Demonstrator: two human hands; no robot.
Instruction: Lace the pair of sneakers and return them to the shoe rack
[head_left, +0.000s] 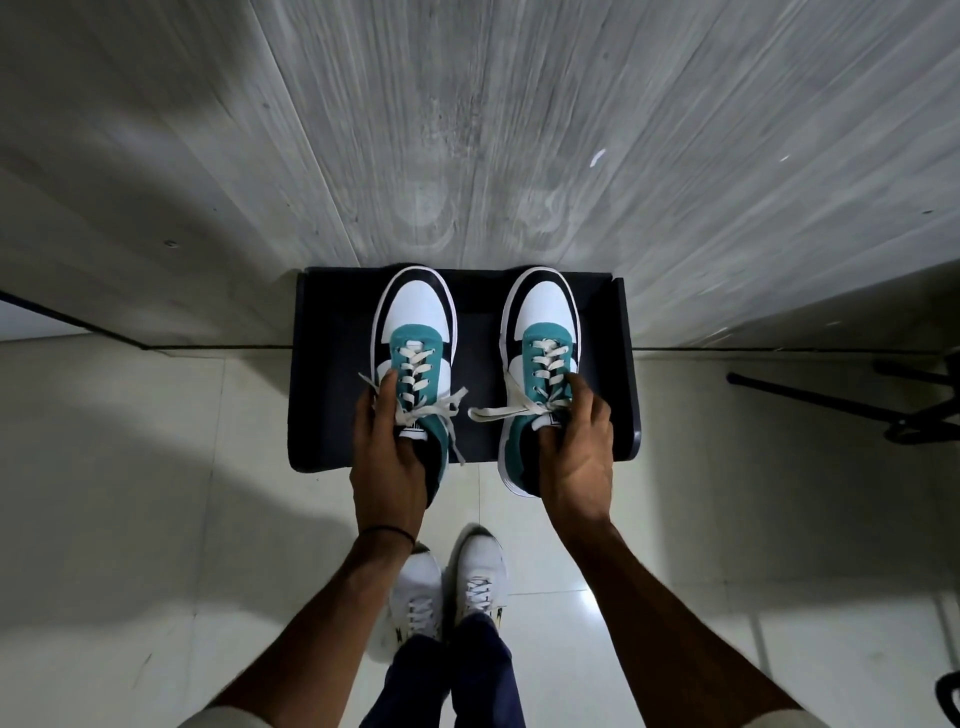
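- Pale glossy floor tiles lie nearest, under the person's white shoes.
- Left hand grips the left teal, white and black laced sneaker at its collar.
- Right hand grips the right matching sneaker.
- Both sneakers are over the black flat shoe rack, against the grey wood-grain wall.

Head view, steeply downward, close over shoe rack and floor.

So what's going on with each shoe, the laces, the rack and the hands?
Left sneaker: laced, held over the rack.
Right sneaker: laced, held over the rack.
Laces: threaded, ends loose.
Shoe rack: top shelf under both sneakers.
Left hand: gripping left sneaker.
Right hand: gripping right sneaker.
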